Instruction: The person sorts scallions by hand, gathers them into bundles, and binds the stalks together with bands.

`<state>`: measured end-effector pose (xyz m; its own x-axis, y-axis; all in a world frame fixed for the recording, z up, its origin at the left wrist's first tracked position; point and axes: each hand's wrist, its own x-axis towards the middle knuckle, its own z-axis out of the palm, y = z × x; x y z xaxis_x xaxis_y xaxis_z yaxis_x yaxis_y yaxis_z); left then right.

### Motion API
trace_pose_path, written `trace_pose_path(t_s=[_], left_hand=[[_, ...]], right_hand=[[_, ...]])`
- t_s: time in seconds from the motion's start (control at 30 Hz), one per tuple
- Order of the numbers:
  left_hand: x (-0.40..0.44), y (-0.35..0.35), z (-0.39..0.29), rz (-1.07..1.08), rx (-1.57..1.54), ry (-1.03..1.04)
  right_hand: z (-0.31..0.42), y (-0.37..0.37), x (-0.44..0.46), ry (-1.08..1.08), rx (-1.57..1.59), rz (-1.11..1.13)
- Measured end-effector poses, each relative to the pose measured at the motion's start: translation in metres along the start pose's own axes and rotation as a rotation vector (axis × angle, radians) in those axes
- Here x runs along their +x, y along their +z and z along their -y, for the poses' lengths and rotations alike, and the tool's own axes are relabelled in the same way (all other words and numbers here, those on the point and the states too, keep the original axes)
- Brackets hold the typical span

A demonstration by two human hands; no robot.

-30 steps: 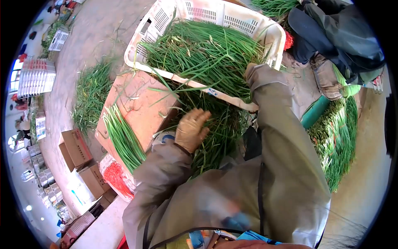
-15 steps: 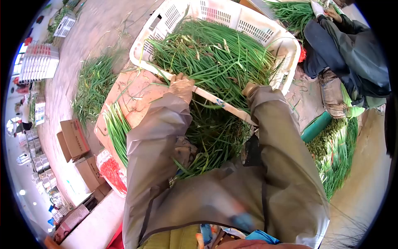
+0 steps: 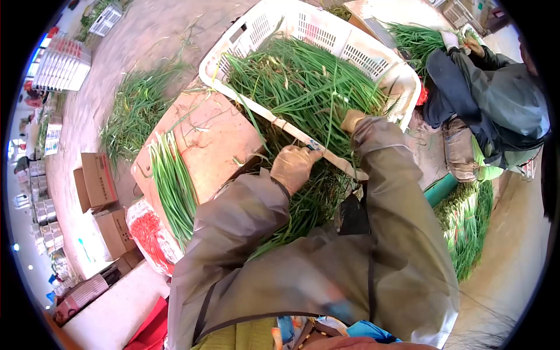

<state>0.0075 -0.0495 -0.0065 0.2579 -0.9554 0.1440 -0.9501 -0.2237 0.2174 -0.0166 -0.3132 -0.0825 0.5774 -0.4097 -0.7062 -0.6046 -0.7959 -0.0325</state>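
Note:
A white plastic crate (image 3: 252, 106) stands tilted in front of me, with a heap of long green garlic chives (image 3: 303, 76) in it. My right hand (image 3: 352, 121), in a tan glove, reaches over the near rim and is closed on some of the chives. My left hand (image 3: 291, 168), gloved too, is against the outside of the near rim with fingers curled; whether anything is in them is hidden. Below the rim, loose chives (image 3: 315, 201) lie between my arms. A neat bunch of chives (image 3: 174, 189) rests on a board (image 3: 213, 128) to the left.
Red ties (image 3: 150, 236) lie in a bag by the board. Cardboard boxes (image 3: 99, 181) stand at left, near a pile of chives (image 3: 137, 111) on the floor. A co-worker (image 3: 496, 99) sits at the right, handling chives. Bundled chives (image 3: 469, 233) lie beside my right arm.
My left hand has moved right and down along the near rim, uncovering more of the board. My right hand stays at the chives and has risen slightly. The view has shifted a little.

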Motion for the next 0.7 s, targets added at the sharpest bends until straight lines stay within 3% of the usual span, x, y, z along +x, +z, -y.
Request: trace_pose_path(t_s=[0.07, 0.13, 0.17, 0.2, 0.27, 0.33, 0.37, 0.4, 0.47, 0.53, 0.67, 0.7], left_hand=[[-0.009, -0.01, -0.014, -0.026, 0.008, 0.019], [-0.017, -0.02, -0.028, -0.012, -0.091, 0.071], [-0.022, -0.016, -0.036, 0.114, -0.104, 0.071], [-0.029, -0.013, -0.044, 0.102, -0.107, 0.076], [-0.04, -0.009, -0.059, 0.248, -0.21, 0.098], [-0.052, -0.026, -0.068, 0.343, -0.27, 0.078], [-0.061, -0.026, -0.069, 0.262, -0.276, 0.037], [-0.068, -0.031, -0.067, 0.183, -0.281, -0.004], [-0.08, -0.039, -0.055, 0.139, -0.268, -0.043], [-0.084, -0.064, -0.047, -0.051, -0.301, -0.026], [-0.076, -0.145, -0.067, -0.265, -0.257, 0.155], [-0.077, -0.164, -0.078, -0.245, -0.183, 0.199]], right_hand=[[-0.008, -0.028, -0.02, 0.016, 0.056, -0.086], [-0.029, -0.051, -0.036, -0.142, -0.102, -0.257], [-0.02, -0.077, -0.088, -0.117, -0.009, -0.341], [-0.009, -0.101, -0.142, -0.093, 0.084, -0.425], [-0.04, -0.109, -0.17, -0.039, 0.206, -0.414], [-0.062, -0.107, -0.211, -0.081, 0.605, -0.295], [-0.084, -0.091, -0.216, -0.292, 0.591, -0.479], [-0.088, -0.081, -0.232, -0.36, 0.682, -0.495], [-0.081, -0.072, -0.282, -0.316, 0.988, -0.326], [-0.081, -0.055, -0.314, -0.41, 1.197, -0.242], [-0.059, -0.021, -0.363, -0.446, 1.291, -0.094], [-0.051, -0.01, -0.367, -0.554, 1.257, -0.122]])
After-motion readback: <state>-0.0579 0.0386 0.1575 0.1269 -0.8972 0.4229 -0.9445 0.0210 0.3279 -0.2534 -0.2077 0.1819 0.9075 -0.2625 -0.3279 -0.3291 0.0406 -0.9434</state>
